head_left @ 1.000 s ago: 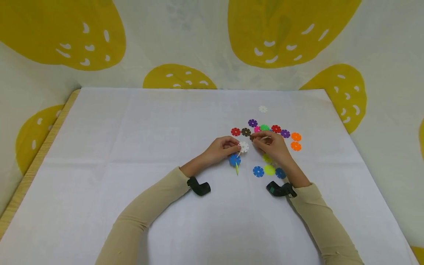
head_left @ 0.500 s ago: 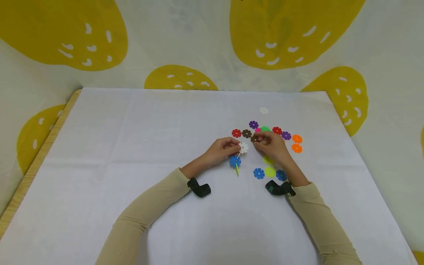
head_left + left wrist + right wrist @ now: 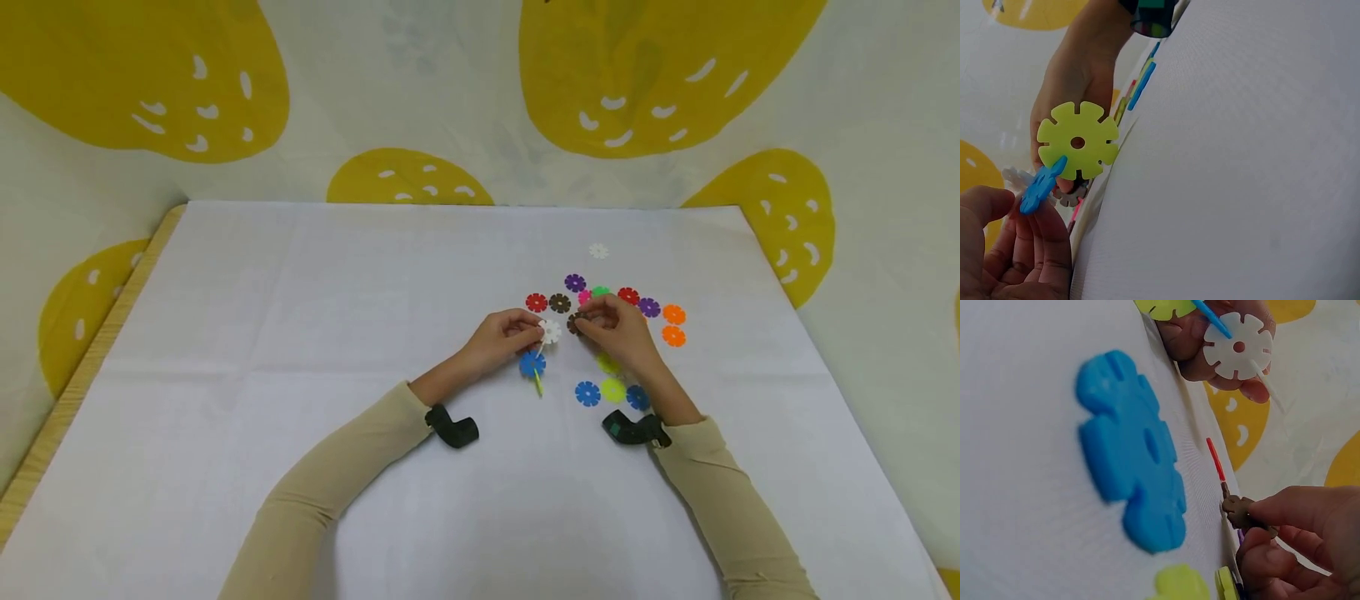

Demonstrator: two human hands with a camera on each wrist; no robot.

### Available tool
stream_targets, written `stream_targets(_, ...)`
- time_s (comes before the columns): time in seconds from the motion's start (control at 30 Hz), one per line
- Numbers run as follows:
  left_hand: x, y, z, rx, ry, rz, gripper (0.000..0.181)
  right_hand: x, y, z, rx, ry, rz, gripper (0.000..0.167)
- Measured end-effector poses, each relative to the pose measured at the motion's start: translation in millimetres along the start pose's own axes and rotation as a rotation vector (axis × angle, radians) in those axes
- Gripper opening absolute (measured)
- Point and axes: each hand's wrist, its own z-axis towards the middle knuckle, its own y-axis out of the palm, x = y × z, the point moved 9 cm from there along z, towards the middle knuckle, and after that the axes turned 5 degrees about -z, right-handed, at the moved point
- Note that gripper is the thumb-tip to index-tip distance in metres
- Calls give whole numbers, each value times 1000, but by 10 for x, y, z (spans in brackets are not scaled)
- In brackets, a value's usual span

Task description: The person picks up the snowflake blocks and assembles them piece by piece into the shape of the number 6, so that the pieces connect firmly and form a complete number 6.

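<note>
The left hand pinches a short chain between thumb and fingers by its white part; which of the two white links takes the grip is hard to tell. Just right of the chain, the right hand holds a brown disc between thumb and fingers, near the chain's white end but apart from it. Steadying the chain at that end seems wise, so that any push is met close to the joint instead of twisting the links behind. The brown disc would best be pinched opposite the slot in use, turned square across the outer white link, notch facing notch, and pressed straight in; a slanted push could bend a petal or pop a neighbour loose.

Around the chain spreads a cloth, matte, white and faintly creased. The chain's yellow-green link and blue link look like smooth, thin plastic, slotted together crosswise. A loose blue disc, right of the chain, has thick-looking rounded edges with a soft sheen; a red disc lies just beyond the chain, an orange disc well to its right. Seen face-on, the discs show blunt petals, a round central hole and, finest of all, narrow slots.
</note>
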Motion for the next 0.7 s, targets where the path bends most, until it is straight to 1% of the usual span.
stream_targets(0.13, 15, -12, -4, 15, 17, 29, 25, 7, 5, -12, -6, -5, 81, 34)
stream_targets(0.3, 10, -29, 1, 32, 25, 19, 24, -25, 32, -27, -49, -21, 171, 36)
stream_targets(0.4, 0, -49, 14, 50, 30, -7, 23, -61, 43, -32, -69, -57, 216, 35)
stream_targets(0.5, -5, -66, 19, 62, 30, -33, 23, -99, 50, -36, -82, -112, 244, 30)
stream_targets(0.63, -12, -70, 15, 59, 20, -42, 23, -146, 61, -45, -105, -178, 263, 26)
stream_targets(0.7, -12, -69, 15, 55, 18, -38, 23, -155, 61, -47, -112, -189, 275, 25)
